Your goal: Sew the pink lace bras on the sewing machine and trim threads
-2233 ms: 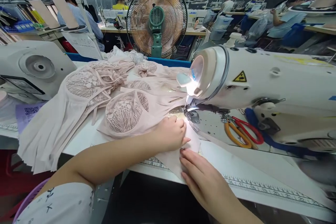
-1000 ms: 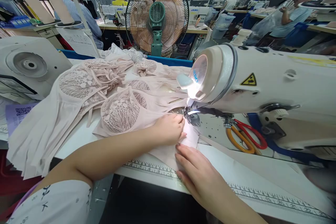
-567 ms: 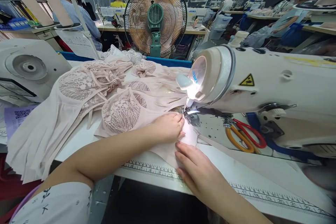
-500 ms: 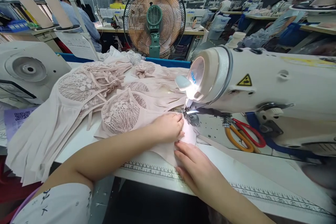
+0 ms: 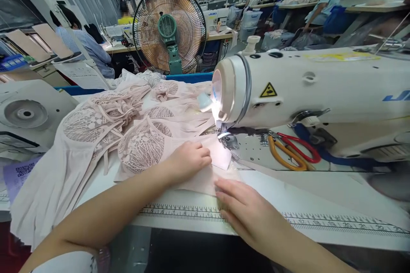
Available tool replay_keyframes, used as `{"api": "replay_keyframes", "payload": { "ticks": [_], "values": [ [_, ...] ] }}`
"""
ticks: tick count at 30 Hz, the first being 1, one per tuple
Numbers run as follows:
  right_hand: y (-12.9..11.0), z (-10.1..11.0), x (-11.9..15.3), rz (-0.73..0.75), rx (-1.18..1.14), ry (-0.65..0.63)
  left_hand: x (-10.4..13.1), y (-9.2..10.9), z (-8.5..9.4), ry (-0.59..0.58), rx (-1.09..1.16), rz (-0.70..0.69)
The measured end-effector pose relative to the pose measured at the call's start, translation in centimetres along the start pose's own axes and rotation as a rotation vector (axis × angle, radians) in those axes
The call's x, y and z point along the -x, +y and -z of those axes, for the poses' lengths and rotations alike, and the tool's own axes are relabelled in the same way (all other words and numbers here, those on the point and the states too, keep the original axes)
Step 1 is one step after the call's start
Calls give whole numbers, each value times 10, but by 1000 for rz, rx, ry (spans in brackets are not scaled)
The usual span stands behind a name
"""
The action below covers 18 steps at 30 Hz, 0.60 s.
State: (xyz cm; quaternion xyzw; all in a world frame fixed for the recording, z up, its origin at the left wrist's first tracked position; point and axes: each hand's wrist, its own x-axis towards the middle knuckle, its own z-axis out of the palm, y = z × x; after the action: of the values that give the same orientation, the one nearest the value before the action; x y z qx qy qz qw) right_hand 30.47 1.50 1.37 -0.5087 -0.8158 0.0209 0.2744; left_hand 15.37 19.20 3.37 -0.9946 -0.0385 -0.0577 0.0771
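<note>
A pale pink lace bra (image 5: 142, 147) lies on the sewing table, its wing reaching to the needle area of the sewing machine (image 5: 275, 89). My left hand (image 5: 188, 160) rests on that wing with its fingers curled into the cloth, left of the presser foot (image 5: 224, 135). Nearer the table edge, my right hand (image 5: 246, 204) lies with fingers stretched out, the tips touching the cloth's front edge. The machine's lamp lights the cloth beside the foot. Whatever is beneath my left palm is hidden.
More pink bras (image 5: 92, 119) are heaped at the left. Scissors with orange and red handles (image 5: 288, 153) lie under the machine arm. A printed ruler (image 5: 182, 213) runs along the front edge. Behind stand a fan (image 5: 168, 27) and a person in a striped shirt (image 5: 85, 47).
My left hand has drawn back leftward from the presser foot, uncovering cloth there. My right hand stays by the cloth's front edge. The whole view has shifted and tilted slightly.
</note>
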Motion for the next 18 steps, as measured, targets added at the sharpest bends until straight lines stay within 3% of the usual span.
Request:
{"api": "replay_keyframes", "payload": {
  "ticks": [4, 8, 14, 18],
  "values": [
    [21, -6, 4, -66, 223, 83, -6, -9, 3, -39, -73, -9],
    [28, -14, 3, -86, 236, 32, -6, -8, 5, -42, -96, -3],
    [1, -14, 3, 11, 159, -12, -3, -1, 4, -80, -62, 17],
    [-17, -15, 5, 42, 84, -51, -9, 5, 13, -154, -16, 50]
  ]
}}
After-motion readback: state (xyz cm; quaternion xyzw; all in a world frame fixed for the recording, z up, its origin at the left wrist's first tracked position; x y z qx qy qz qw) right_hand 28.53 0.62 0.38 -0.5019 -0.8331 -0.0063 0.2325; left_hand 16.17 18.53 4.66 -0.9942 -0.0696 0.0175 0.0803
